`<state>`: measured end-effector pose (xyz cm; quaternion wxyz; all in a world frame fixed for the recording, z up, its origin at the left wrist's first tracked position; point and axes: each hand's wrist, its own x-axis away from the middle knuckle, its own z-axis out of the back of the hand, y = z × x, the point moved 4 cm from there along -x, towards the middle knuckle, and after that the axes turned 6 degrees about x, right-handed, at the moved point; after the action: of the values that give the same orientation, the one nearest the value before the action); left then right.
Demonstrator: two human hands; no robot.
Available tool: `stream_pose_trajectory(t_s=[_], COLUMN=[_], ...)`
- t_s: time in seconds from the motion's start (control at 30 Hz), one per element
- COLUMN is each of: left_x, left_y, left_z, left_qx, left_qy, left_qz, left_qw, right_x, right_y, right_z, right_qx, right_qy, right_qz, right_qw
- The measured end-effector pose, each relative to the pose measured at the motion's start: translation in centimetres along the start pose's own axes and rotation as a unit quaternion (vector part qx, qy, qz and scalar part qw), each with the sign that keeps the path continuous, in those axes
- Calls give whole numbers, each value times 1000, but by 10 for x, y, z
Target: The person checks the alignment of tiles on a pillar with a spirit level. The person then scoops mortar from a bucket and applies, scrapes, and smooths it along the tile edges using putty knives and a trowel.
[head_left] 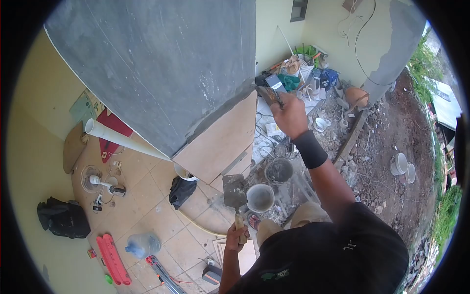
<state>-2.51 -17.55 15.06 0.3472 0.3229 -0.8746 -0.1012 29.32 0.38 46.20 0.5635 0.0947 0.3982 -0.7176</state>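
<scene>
My right hand (pixel 290 115), with a black band on its wrist, grips a flat metal trowel (pixel 268 96) close to the right edge of the grey plastered surface (pixel 156 63). Darker, fresh-looking mortar (pixel 220 113) runs along the seam between that surface and the beige tile (pixel 218 139) below it. Lower down, my left hand (pixel 237 237) is closed around the wooden handle of a pointed trowel (pixel 235 191), whose blade is grey with mortar. Beside that blade stands a bucket of grey mix (pixel 260 198).
Another grey bucket (pixel 278 171) stands behind the first. A white pipe (pixel 122 139) slants at the left. A water bottle (pixel 143 245), red case (pixel 113 259) and black bag (pixel 63 218) lie on the tiled floor. Rubble and a wooden plank (pixel 350 138) are at the right.
</scene>
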Motion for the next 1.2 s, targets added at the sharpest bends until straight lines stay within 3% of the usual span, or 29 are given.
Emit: stream_pose_trajectory(t_s=[0.03,0.1,0.17,0.27,0.4,0.53,0.7,1.1,1.2], left_x=[0,-1,3,2,4,6,10,6,9], left_y=[2,3,0,2,1,-2,-1,3,1], left_z=[-1,-1,1,-1,0,4,4,-1,-3], left_qx=[-2,4,16,12,12,-4,4,7,6], left_qy=[3,2,4,-1,5,-7,-2,-10,-14], left_qz=[2,-1,-3,-13,-7,-18,-21,-44,-47], left_qw=[1000,1000,1000,1000,1000,1000,1000,999,999], right_x=[-1,3,15,34,49,57,66,38,37], right_y=[-4,-27,-36,-62,-91,-104,-110,-123,-125], right_z=[-1,-2,-12,-23,-46,-78,-99,-35,-21], right_qx=[-3,-35,-11,26,32,21,25,78,92], right_qy=[-1,26,-23,30,73,84,69,-112,-45], right_qz=[2,174,207,356,422,454,428,457,444], right_qw=[1000,984,978,934,903,887,901,879,890])
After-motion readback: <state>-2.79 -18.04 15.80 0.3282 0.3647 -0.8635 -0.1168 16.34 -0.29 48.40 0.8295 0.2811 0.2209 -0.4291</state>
